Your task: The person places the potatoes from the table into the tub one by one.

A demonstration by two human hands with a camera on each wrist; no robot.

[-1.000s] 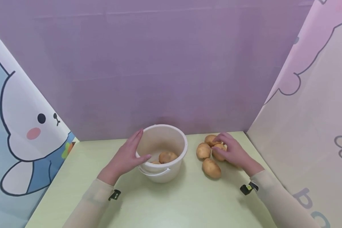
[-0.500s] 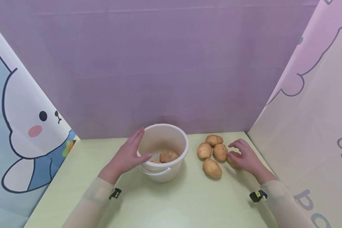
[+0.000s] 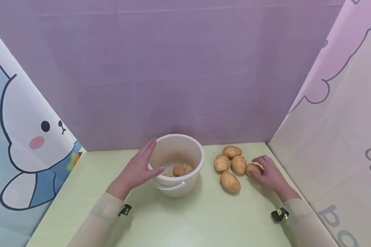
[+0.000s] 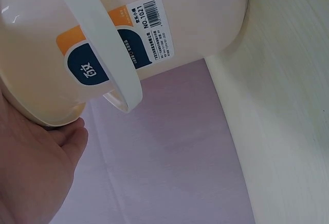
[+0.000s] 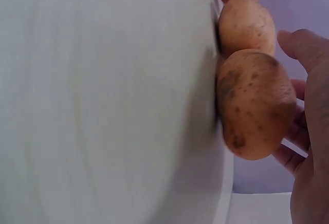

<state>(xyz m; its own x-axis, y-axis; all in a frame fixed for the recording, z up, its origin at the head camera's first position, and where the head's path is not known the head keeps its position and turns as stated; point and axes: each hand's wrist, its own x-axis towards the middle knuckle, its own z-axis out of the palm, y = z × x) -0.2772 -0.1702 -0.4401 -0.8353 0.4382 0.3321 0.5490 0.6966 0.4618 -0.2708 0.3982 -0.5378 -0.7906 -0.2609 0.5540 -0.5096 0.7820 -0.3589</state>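
A white plastic bucket [image 3: 187, 187] stands on the table with potatoes inside, one plainly visible potato [image 3: 182, 169] and part of another. My left hand [image 3: 136, 173] rests against the bucket's left rim, fingers extended and thumb across the front edge. In the left wrist view, the fingertips touch the rim beside the bucket's handle [image 4: 103, 34]. My right hand [image 3: 272, 175] is spread around the rightmost potato [image 3: 252, 168], thumb and fingers apart. The right wrist view has this dark-spotted potato [image 5: 254, 106] in front of the fingers, with the thumb standing off it; contact behind is hidden.
Several more potatoes lie left of my right hand, including a front potato [image 3: 230, 183] and a back potato [image 3: 232, 151]. The pale green table [image 3: 185, 223] ends at a purple backdrop [image 3: 185, 75]. Printed cartoon panels stand left and right.
My right hand has moved right, from above the potato cluster to the rightmost potato, and sits slightly farther right than half a second ago. My left hand stays at the bucket.
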